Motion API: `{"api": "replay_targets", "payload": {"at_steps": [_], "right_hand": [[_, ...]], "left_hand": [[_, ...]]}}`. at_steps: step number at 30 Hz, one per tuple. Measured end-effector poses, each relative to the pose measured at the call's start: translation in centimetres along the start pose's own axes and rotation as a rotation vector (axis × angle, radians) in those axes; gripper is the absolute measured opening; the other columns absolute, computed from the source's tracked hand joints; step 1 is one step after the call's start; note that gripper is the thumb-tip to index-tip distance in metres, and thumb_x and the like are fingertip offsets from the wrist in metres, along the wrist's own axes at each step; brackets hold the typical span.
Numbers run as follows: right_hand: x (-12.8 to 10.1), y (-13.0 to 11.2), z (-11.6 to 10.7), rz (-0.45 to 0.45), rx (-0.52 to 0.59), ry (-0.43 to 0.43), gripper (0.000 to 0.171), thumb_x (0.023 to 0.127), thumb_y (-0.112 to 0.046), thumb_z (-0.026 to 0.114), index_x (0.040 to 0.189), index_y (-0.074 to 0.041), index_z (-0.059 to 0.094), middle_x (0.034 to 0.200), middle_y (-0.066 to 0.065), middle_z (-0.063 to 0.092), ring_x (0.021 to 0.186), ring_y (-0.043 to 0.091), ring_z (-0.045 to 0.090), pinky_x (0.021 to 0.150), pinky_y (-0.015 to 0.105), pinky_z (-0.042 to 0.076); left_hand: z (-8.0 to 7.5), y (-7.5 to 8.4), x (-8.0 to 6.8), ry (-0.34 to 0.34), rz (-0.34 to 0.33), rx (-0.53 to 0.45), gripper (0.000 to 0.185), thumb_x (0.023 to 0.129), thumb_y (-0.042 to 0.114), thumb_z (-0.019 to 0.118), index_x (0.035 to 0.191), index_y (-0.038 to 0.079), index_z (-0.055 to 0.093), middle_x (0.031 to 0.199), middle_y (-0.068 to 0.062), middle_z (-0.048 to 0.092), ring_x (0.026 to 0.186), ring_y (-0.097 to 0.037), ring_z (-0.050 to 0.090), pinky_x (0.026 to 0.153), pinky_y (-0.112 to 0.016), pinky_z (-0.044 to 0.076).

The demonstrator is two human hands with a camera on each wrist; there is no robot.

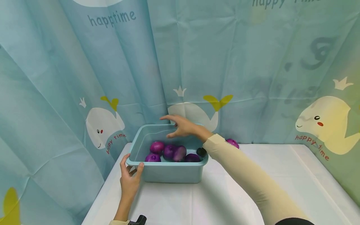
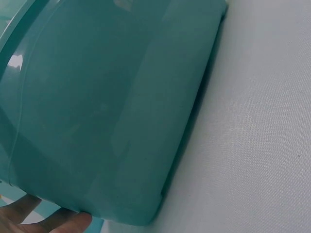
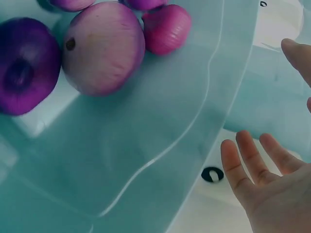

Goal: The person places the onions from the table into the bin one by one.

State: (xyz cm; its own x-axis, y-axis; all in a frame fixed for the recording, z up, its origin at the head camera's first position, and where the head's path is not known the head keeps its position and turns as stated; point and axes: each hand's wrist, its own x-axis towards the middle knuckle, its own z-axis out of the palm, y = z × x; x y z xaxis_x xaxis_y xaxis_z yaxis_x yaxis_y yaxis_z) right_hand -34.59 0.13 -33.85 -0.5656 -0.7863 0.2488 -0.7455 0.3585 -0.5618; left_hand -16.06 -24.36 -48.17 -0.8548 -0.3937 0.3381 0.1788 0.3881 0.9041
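A light blue plastic basin [image 1: 172,172] stands on the table with several red onions [image 1: 179,153] lying in it. My left hand [image 1: 130,179] holds the basin's near left corner, its thumb at the front rim and the other fingers at the left side. In the left wrist view, fingertips [image 2: 80,222] touch the basin's outer wall [image 2: 107,107]. Over the basin's back part, my right hand [image 1: 182,126] hovers with fingers spread and nothing in them. The right wrist view shows a pale purple onion [image 3: 104,51] inside, to the left of that hand [image 3: 277,189].
One more red onion [image 1: 232,143] lies outside the basin near the table's back edge, partly behind the right sleeve [image 1: 247,175]. A curtain [image 1: 253,78] with whale prints hangs behind and beside the white table [image 1: 225,200].
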Motion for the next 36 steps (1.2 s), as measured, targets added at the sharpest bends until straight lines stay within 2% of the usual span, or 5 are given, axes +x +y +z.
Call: {"api": "replay_targets", "payload": {"at_steps": [7, 14, 21, 31, 36], "right_hand": [[-2.4, 0.4, -2.1, -0.02, 0.017, 0.063, 0.074, 0.088, -0.019, 0.083, 0.152, -0.013, 0.049, 0.157, 0.008, 0.044, 0.141, 0.034, 0.043, 0.103, 0.053, 0.048], [-6.2, 2.2, -4.6, 0.009, -0.007, 0.179, 0.075, 0.087, -0.024, 0.084, 0.153, -0.015, 0.049, 0.154, 0.006, 0.048, 0.117, 0.041, 0.059, 0.094, 0.054, 0.053], [-11.3, 3.8, -6.3, 0.071, -0.049, 0.281, 0.076, 0.085, -0.024, 0.086, 0.152, -0.018, 0.05, 0.151, 0.007, 0.051, 0.107, 0.043, 0.062, 0.084, 0.056, 0.056], [-17.1, 6.6, -6.6, 0.138, -0.074, 0.339, 0.074, 0.085, -0.019, 0.085, 0.15, -0.009, 0.051, 0.146, 0.018, 0.052, 0.102, 0.037, 0.064, 0.079, 0.047, 0.058], [-18.6, 7.6, -6.1, 0.186, -0.064, 0.351, 0.075, 0.085, -0.02, 0.086, 0.151, -0.01, 0.05, 0.145, 0.02, 0.052, 0.106, 0.035, 0.064, 0.082, 0.051, 0.058]], "left_hand": [[0.2, -0.1, 0.0, 0.008, 0.011, 0.0, 0.07, 0.1, 0.022, 0.068, 0.158, 0.025, 0.029, 0.156, -0.019, 0.041, 0.132, -0.043, 0.053, 0.081, -0.009, 0.043], [0.2, -0.2, 0.1, -0.004, 0.015, -0.005, 0.074, 0.099, 0.021, 0.069, 0.159, 0.023, 0.026, 0.157, -0.021, 0.039, 0.131, -0.046, 0.053, 0.08, -0.01, 0.045], [0.4, -0.3, 0.1, -0.006, 0.015, -0.022, 0.075, 0.098, 0.02, 0.07, 0.159, 0.023, 0.027, 0.157, -0.02, 0.04, 0.131, -0.045, 0.053, 0.08, -0.011, 0.045], [0.2, -0.2, 0.1, 0.013, 0.002, -0.015, 0.075, 0.098, 0.021, 0.071, 0.159, 0.025, 0.028, 0.156, -0.021, 0.041, 0.129, -0.045, 0.055, 0.077, -0.008, 0.044], [0.2, -0.2, 0.1, 0.003, -0.009, -0.02, 0.075, 0.098, 0.022, 0.07, 0.159, 0.025, 0.026, 0.157, -0.02, 0.038, 0.132, -0.043, 0.052, 0.079, -0.009, 0.044]]}}
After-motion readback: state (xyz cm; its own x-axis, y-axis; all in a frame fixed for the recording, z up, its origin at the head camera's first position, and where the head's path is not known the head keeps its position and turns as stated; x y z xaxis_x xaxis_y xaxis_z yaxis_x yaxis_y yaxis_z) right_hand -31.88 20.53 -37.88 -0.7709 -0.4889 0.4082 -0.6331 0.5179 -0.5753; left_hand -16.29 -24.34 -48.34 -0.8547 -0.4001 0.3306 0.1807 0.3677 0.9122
